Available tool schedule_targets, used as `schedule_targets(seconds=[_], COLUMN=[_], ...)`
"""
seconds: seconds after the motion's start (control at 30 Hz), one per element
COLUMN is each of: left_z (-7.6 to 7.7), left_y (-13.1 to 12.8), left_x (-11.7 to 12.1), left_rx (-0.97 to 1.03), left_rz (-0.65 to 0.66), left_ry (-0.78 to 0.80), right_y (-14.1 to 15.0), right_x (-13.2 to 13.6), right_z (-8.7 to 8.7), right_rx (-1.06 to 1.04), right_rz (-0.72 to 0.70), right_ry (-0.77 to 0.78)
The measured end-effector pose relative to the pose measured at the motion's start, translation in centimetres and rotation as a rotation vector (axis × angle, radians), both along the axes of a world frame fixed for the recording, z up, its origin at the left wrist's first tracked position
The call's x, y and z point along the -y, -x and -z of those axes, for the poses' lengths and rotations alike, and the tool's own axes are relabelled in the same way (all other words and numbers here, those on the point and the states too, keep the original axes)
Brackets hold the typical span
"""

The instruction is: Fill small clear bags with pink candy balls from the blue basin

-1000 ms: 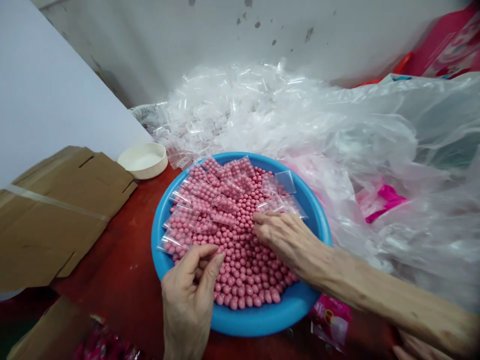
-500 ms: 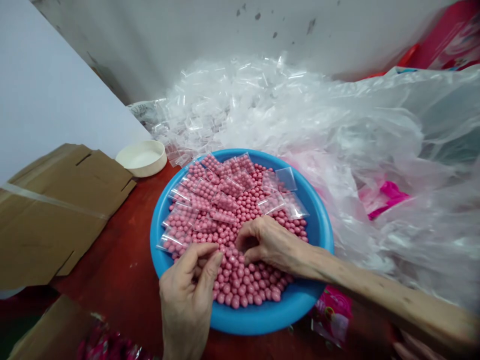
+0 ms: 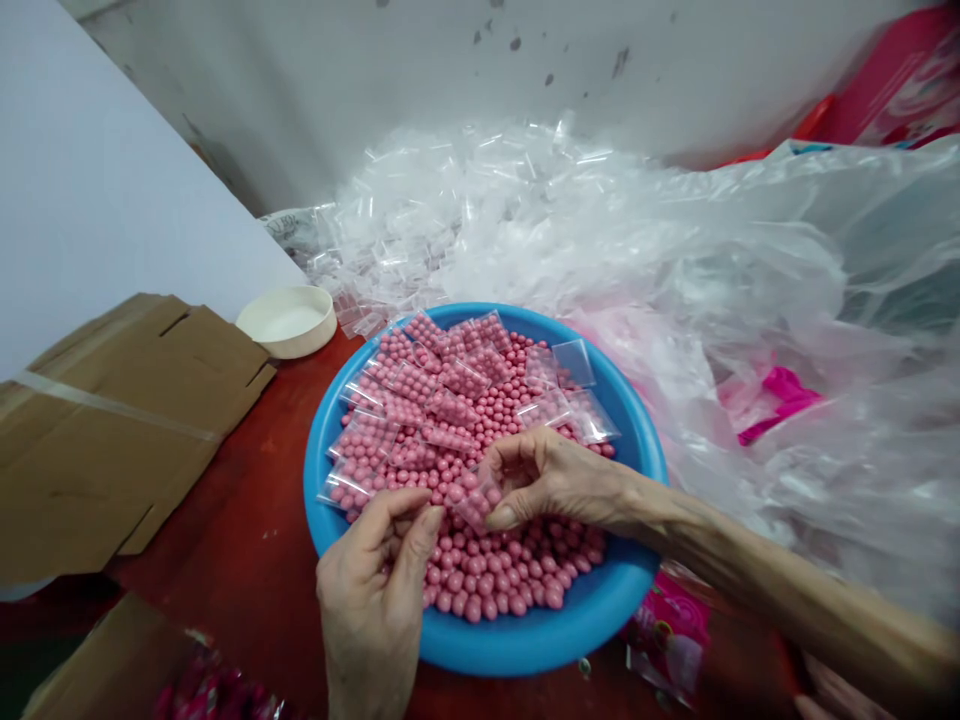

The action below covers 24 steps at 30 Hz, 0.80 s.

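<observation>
Head camera looks down on two bare hands working over a wide blue plastic basin [image 3: 541,640] that sits on a red tabletop [image 3: 225,500] and is heaped with glossy pink balls [image 3: 495,585]. The right hand [image 3: 551,480] reaches in from the right, its thumb and fingers pinching a small clear bag [image 3: 476,498] of pink balls, which hangs tilted above the heap. The left hand [image 3: 371,590] is just beside it, fingers curled in toward the thumb, closed over the basin; whatever may lie between them is hidden.

Filled clear bags [image 3: 390,400] lie in overlapping rows across the far half of the heap, and a few emptier ones [image 3: 574,363] rest near the far rim. Behind the basin rises a mound of small empty clear bags [image 3: 465,210], running into a big crumpled plastic sheet [image 3: 750,300] with a magenta strip [image 3: 780,392] beneath it. A cream round dish [image 3: 286,320] stands on the table just past the basin's rim, beside a flattened cardboard box [image 3: 127,420] taped across. Pink printed packets [image 3: 669,630] lie on the table at the basin's near right.
</observation>
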<state>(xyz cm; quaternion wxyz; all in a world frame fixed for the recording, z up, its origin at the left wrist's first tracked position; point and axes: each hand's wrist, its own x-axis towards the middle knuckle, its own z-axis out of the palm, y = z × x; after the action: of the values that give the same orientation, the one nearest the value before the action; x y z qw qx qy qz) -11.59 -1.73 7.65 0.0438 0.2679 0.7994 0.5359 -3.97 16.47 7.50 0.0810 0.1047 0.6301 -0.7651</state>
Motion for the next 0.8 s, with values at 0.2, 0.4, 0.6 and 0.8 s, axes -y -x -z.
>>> schedule_targets(seconds=[0.2,0.4,0.6,0.8], left_z=[-0.1,0.2,0.1,-0.1], left_y=[-0.2,-0.1,-0.3,-0.5], left_x=[-0.1,0.3,0.1,0.0], left_rx=[0.026,0.015,0.021,0.066], left_rz=[-0.008,-0.006,-0.028,-0.118], left_ry=[0.007,0.017,-0.036,-0.112], right_y=[-1.6,-3.7,-1.3,-0.3], right_x=[-0.8,3.1,3.5,1.4], right_z=[-0.9,-0.4,1.0,-0.1], right_rx=[-0.04,-0.427,-0.29,-0.053], right_rz=[-0.033,-0.053,-0.03,0.098], right_ry=[-0.701,-1.28,-0.972,-0.438])
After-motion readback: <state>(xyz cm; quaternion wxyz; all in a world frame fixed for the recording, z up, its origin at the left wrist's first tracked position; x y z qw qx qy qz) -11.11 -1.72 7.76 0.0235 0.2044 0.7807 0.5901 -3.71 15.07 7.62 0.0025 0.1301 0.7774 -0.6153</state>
